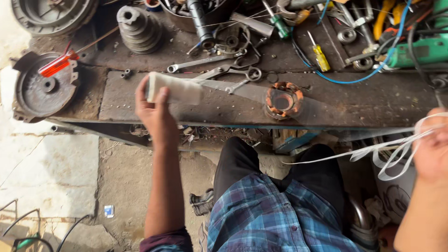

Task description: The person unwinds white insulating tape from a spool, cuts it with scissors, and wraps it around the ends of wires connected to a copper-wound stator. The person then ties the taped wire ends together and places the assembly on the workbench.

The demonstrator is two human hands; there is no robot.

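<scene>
Our left hand (154, 109) grips a white roll (173, 88) over the workbench (364, 100). At three o'clock, our right hand (431, 149) closes on loops of white tape (396, 149). A copper-wound ring (283, 100) sits between, wrenches (219, 67) at twelve.

I wear a blue plaid shirt (266, 219) crossed with white and dark lines, small buttons down the front, its sleeve rolled into a dark purplish cuff (165, 241) above my bare forearm. My trousers (242, 161) are plain black.
</scene>
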